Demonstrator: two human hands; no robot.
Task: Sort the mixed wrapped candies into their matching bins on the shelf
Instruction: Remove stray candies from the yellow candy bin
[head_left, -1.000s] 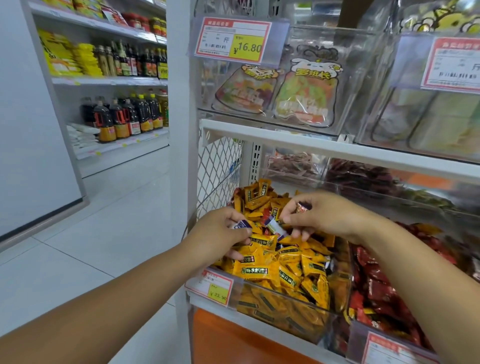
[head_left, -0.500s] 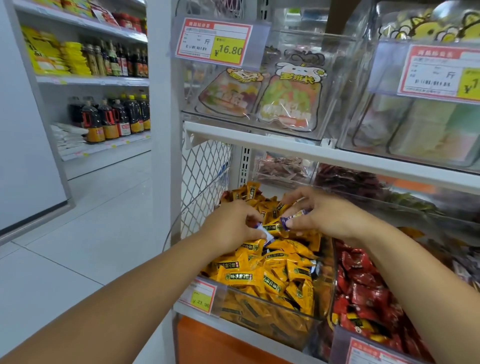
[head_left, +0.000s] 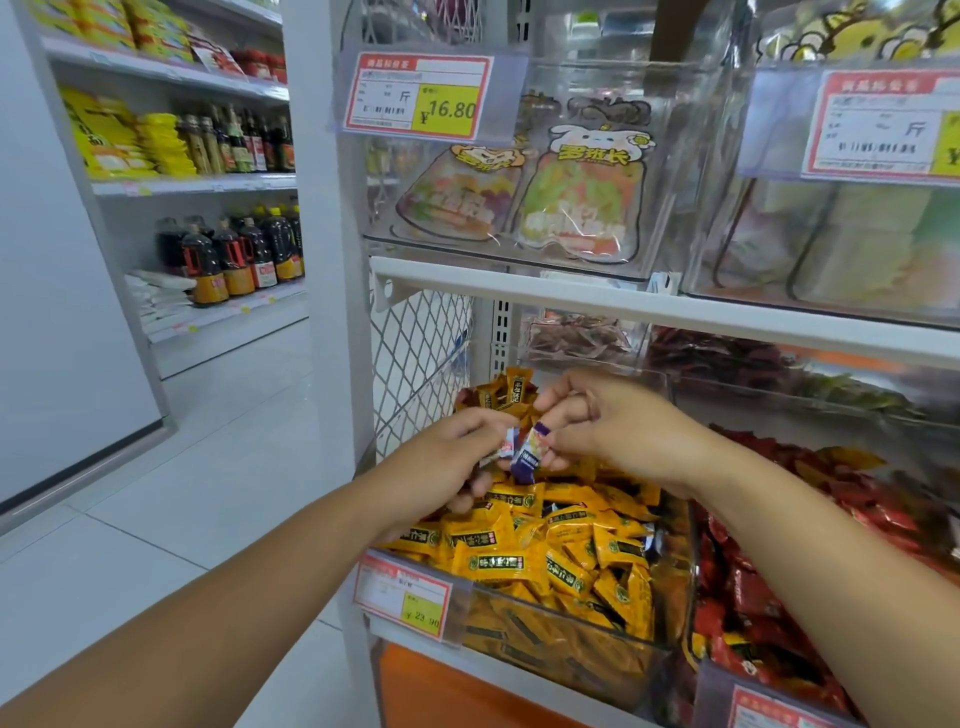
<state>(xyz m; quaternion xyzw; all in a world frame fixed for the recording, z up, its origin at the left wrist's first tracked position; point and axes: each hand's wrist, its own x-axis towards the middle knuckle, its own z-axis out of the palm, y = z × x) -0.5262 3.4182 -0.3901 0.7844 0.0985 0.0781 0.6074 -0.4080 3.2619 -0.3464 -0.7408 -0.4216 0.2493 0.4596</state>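
Observation:
A clear bin (head_left: 571, 639) on the lower shelf is full of yellow wrapped candies (head_left: 550, 551). Both my hands hover just above its heap. My right hand (head_left: 608, 431) pinches a purple-and-white wrapped candy (head_left: 527, 454) by its top end. My left hand (head_left: 447, 467) pinches another small purple-and-white candy (head_left: 506, 444) right beside it, the two candies almost touching. To the right stands a bin of red wrapped candies (head_left: 753, 597).
Above, a white shelf (head_left: 571, 293) carries clear bins with cartoon snack bags (head_left: 576, 208) and a price tag (head_left: 415, 96). A wire mesh panel (head_left: 415, 358) closes the left side. Bottles (head_left: 234, 254) line a far shelf across the tiled aisle.
Both hands have lifted slightly off the yellow heap, each with a purple candy, and the candies have come closer together. The view has shifted a little to the right.

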